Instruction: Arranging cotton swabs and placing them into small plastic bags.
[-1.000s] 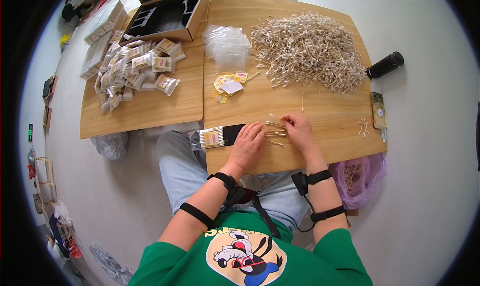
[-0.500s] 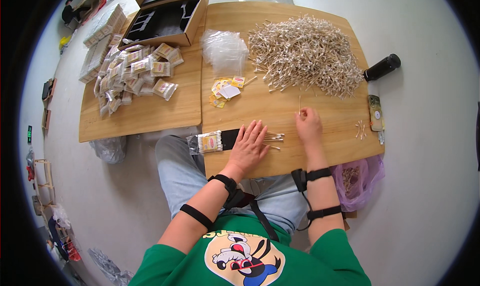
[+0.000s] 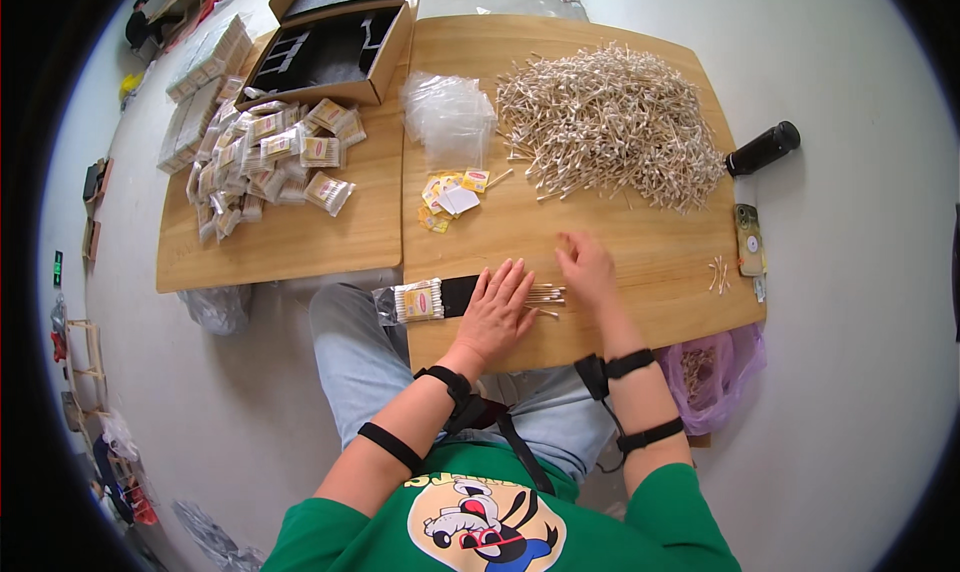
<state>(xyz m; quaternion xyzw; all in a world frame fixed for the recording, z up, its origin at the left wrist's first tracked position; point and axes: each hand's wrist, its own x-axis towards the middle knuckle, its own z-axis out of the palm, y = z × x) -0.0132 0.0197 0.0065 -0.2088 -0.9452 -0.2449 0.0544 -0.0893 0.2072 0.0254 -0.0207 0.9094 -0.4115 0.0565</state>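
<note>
My left hand (image 3: 497, 307) lies flat, fingers spread, on the wooden table (image 3: 650, 262), next to a small row of cotton swabs (image 3: 546, 295). My right hand (image 3: 587, 269) rests just right of that row with fingers curled down onto the wood; whether it holds swabs I cannot tell. A filled packet of swabs (image 3: 419, 300) lies at the table's near left edge beside a black strip (image 3: 458, 294). A big heap of loose swabs (image 3: 610, 124) covers the far right of the table.
Empty clear bags (image 3: 450, 119) and small yellow labels (image 3: 450, 194) lie mid-table. A second table (image 3: 290, 242) on the left bears many filled packets (image 3: 262, 155) and an open cardboard box (image 3: 335, 52). A black bottle (image 3: 762, 148), a phone (image 3: 749, 239) and a purple bag (image 3: 706, 371) are at right.
My right hand moved away from the swab row toward the heap, then drew back a little. My left hand stayed flat beside the row.
</note>
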